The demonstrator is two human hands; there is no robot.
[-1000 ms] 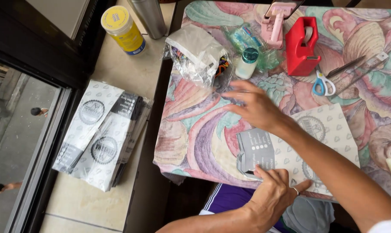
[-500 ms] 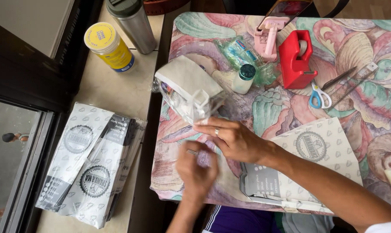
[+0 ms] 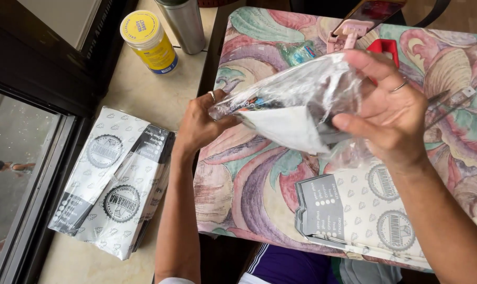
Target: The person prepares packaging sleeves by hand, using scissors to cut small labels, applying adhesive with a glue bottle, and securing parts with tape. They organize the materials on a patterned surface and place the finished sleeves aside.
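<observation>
A clear plastic bag (image 3: pixel 296 97) with white paper and small colourful items inside is held up over the table. My left hand (image 3: pixel 199 123) pinches its left end. My right hand (image 3: pixel 388 108), a ring on one finger, grips its right end with fingers spread around the plastic. Below the bag a flat white and grey printed pouch (image 3: pixel 364 210) lies on the swirly patterned tablecloth (image 3: pixel 249 179).
Two more printed pouches (image 3: pixel 114 181) lie stacked on the beige ledge at left. A yellow jar (image 3: pixel 149 39) and a steel bottle (image 3: pixel 186 23) stand at the back. A pink holder (image 3: pixel 346 37) and a red tape dispenser (image 3: pixel 383 47) sit behind the bag.
The plastic bag has been lifted off the table and now hangs between both hands. My left hand has left the pouch and taken the bag's left end. The view has shifted.
</observation>
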